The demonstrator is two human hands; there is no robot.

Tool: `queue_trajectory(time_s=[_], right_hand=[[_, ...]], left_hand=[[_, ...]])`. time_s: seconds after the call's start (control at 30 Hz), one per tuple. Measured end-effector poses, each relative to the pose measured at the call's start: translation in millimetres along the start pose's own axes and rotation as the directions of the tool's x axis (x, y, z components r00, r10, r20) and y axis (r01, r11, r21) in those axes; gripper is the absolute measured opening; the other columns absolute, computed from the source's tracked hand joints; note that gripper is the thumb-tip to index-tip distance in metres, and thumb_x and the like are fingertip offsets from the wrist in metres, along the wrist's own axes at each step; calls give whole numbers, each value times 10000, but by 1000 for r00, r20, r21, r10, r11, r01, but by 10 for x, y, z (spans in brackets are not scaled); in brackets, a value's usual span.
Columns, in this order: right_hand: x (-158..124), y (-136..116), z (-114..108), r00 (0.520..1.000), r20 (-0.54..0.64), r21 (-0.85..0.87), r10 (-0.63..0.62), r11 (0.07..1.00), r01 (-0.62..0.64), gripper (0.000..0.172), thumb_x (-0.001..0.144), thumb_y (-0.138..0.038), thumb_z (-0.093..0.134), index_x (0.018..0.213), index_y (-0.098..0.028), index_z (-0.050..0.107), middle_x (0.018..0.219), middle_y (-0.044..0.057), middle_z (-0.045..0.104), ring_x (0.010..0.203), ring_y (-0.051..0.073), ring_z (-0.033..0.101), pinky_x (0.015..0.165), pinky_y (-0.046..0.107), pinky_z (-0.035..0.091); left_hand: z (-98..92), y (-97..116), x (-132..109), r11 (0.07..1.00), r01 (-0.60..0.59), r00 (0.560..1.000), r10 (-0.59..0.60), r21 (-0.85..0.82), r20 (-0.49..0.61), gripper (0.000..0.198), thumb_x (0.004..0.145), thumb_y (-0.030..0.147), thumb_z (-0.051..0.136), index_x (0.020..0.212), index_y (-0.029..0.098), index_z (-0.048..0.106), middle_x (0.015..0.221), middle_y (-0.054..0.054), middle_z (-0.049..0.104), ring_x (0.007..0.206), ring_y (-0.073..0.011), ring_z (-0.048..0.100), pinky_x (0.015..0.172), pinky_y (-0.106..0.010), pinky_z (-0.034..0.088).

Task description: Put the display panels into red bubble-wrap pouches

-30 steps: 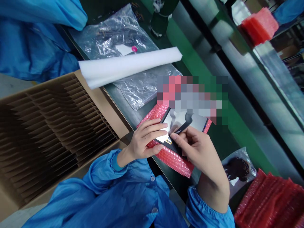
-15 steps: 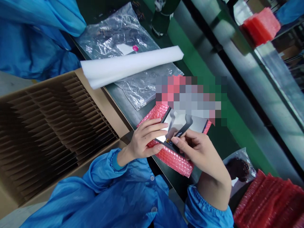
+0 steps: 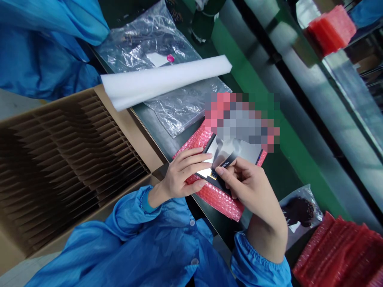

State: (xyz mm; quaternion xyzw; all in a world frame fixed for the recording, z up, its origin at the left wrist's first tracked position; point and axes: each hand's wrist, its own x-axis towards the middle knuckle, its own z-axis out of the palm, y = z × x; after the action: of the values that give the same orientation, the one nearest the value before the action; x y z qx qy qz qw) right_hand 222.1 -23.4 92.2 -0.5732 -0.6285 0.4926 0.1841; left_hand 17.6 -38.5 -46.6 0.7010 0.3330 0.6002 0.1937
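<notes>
A flat panel with a shiny, mirror-like face (image 3: 251, 152) and a dark frame lies on red bubble wrap (image 3: 221, 202). My left hand (image 3: 187, 171) rests on the panel's left side, fingers stretched flat over the face and thumb by the near edge. Between the thumb and fingers of my right hand (image 3: 243, 179) is a black flat ribbon cable (image 3: 229, 158) with small white print. Its end is close to a small gold-coloured strip (image 3: 213, 175) at the panel's near edge; I cannot tell whether they touch. Pixelation hides the panel's far part.
An open cardboard box with dividers (image 3: 143, 145) stands at left. A white foam roll (image 3: 167, 81) lies across clear plastic bags (image 3: 179, 115). Folded red bubble bags (image 3: 341, 251) and a clear bag of dark parts (image 3: 299, 211) lie at right. Another person's blue sleeve (image 3: 60, 24) is upper left.
My right hand has shifted slightly upward in the picture with the ribbon cable, and the gold-coloured strip shows more plainly. My left hand stays in place.
</notes>
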Motion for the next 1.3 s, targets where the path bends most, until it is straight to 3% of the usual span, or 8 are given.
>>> queue_trajectory(time_s=[0.43, 0.7, 1.07, 1.3], right_hand=[[0, -5, -22, 1000, 24, 0, -19, 1000, 19, 428, 1092, -532, 755, 847, -215, 604, 630, -55, 539, 514, 98, 486, 490, 260, 361], [-4, -1, -18, 1000, 28, -2, 1, 1000, -1, 423, 1091, -547, 754, 868, -215, 617, 635, -57, 534, 516, 100, 485, 501, 265, 368], [-3, 4, 16, 1000, 7, -32, 18, 999, -17, 425, 1097, -577, 726, 903, -215, 615, 645, -46, 553, 514, 116, 491, 494, 271, 371], [-9, -25, 24, 1000, -5, -58, 20, 998, -21, 434, 1093, -573, 727, 879, -220, 593, 641, -42, 545, 520, 129, 500, 491, 278, 367]], left_hand=[[3, 6, 8, 1000, -7, 1000, 7, -15, -3, 391, 1084, 409, 637, 1390, 176, 707, 1406, -133, 774, 1440, -301, 650, 1208, -509, 571], [1, 6, -3, 1000, 5, 1000, -5, 9, 6, 407, 1083, 422, 630, 1441, 235, 677, 1433, -100, 767, 1437, -310, 659, 1178, -544, 591], [4, 7, -2, 1000, -3, 1000, 3, -16, 4, 393, 1075, 391, 648, 1402, 180, 700, 1424, -134, 764, 1450, -307, 642, 1205, -527, 573], [6, 10, 1, 1000, -3, 1000, 3, 3, -4, 403, 1072, 403, 641, 1426, 216, 689, 1419, -114, 772, 1438, -307, 658, 1176, -539, 593]])
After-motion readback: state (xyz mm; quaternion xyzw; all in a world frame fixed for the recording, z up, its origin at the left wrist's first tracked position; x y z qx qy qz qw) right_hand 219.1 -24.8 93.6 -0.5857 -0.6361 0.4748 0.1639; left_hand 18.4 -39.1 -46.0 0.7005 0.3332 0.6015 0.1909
